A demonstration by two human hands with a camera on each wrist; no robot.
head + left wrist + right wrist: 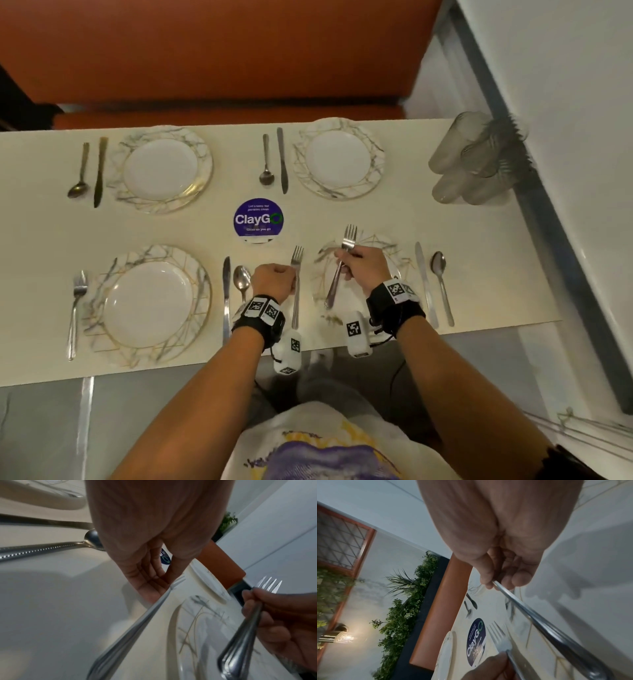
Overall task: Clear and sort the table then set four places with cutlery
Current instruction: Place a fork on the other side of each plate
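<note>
My left hand (pixel 274 281) pinches a steel fork (pixel 297 255) near its neck. That fork (pixel 137 622) lies lengthwise on the cream table (pixel 479 240), just left of the near right marbled plate (pixel 394 251), tines pointing away from me. My right hand (pixel 363 263) grips a second fork (pixel 349 238) by the upper handle and holds it tilted above that plate (pixel 205 622). In the right wrist view the handle (pixel 547 623) runs out from my curled fingers (pixel 501 577). A knife (pixel 423 274) and a spoon (pixel 440 274) lie right of the plate.
Three more plates are set: near left (pixel 102 274) with fork, knife and spoon, far left (pixel 205 161) and far right (pixel 376 150), each with spoon and knife. Several stacked glasses (pixel 476 157) stand at the far right corner. A ClayGo sticker (pixel 258 219) marks the middle. An orange bench (pixel 222 51) lies beyond.
</note>
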